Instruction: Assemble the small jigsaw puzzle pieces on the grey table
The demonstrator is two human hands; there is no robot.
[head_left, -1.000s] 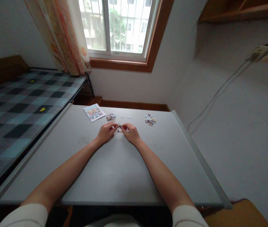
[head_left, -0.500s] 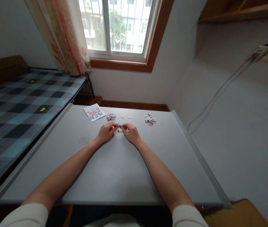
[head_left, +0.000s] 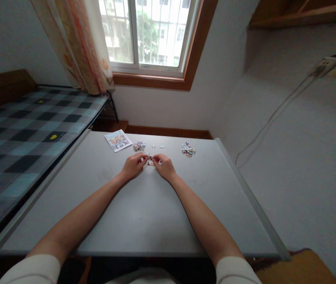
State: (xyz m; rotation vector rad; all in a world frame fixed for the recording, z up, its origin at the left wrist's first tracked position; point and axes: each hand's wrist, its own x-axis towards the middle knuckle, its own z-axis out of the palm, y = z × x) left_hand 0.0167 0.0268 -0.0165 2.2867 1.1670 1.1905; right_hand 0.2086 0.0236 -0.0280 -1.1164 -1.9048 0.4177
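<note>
My left hand (head_left: 134, 164) and my right hand (head_left: 164, 165) meet near the far middle of the table, fingertips pinched a small gap apart. Between them are small dark and light jigsaw pieces (head_left: 150, 158), which both hands grip from either side. Just below the fingertips, a short joined strip of puzzle pieces (head_left: 151, 164) lies on the tabletop. A heap of loose puzzle pieces (head_left: 139, 146) sits beyond my left hand, and two single pieces lie to its right. The fingers partly cover what they hold.
A printed picture sheet (head_left: 118, 140) lies at the table's far left. Another pile of puzzle pieces (head_left: 188, 150) is at the right. The white table (head_left: 144, 221) stands between a bed with a checked cover (head_left: 37, 130) and a wall with a hanging cable (head_left: 270, 120).
My hands stay almost where they were, with only a slight shift of the fingertips around the pieces. The piles and the picture sheet have not moved.
</note>
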